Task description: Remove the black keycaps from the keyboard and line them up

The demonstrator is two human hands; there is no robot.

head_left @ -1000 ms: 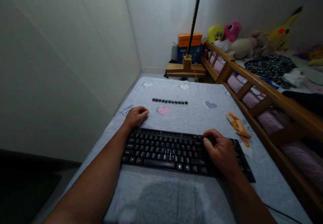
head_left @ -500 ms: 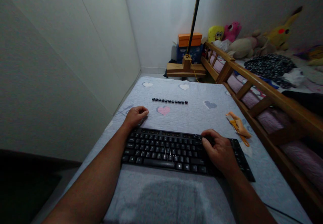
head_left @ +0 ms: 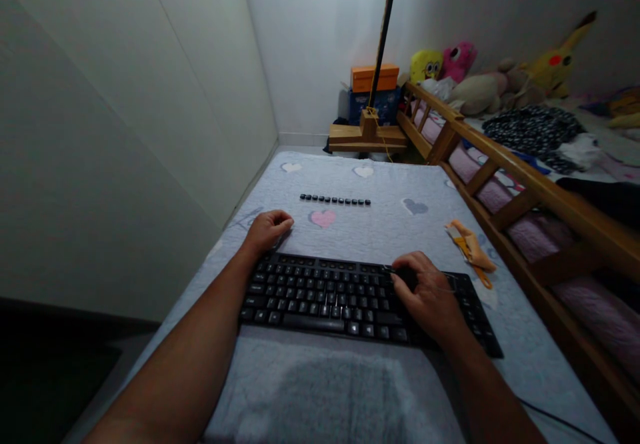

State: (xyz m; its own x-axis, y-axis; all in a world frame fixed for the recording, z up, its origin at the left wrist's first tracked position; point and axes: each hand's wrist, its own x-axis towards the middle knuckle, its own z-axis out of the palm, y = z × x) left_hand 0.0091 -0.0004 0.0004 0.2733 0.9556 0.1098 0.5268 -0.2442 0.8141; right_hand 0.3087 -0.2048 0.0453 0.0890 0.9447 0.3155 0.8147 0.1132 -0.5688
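Observation:
A black keyboard [head_left: 320, 291] lies across the quilted cover. Its top row appears as low sockets without caps. My right hand [head_left: 430, 294] is over the keyboard's right part, thumb and fingers closed around a thin wire keycap puller [head_left: 453, 276]. The puller's wire shows on both sides of the hand, with one end close to the top row. My left hand [head_left: 267, 231] rests just beyond the keyboard's upper left corner, fingers curled and thumb against the index finger. Whatever may be inside it is hidden. Farther off, several black keycaps [head_left: 335, 200] form a straight row.
At the right lie a brush [head_left: 465, 247] with an orange handle and an orange cloth [head_left: 483, 254]. A wooden bed rail [head_left: 505, 164] runs along the right side. Behind stand a wooden stand base [head_left: 367, 134] and an orange box [head_left: 375, 78]. A cable [head_left: 560, 417] trails at lower right.
My right hand has shifted slightly left and away from me along the keyboard's top edge, and more of the wire shows on its right. The left hand stays put.

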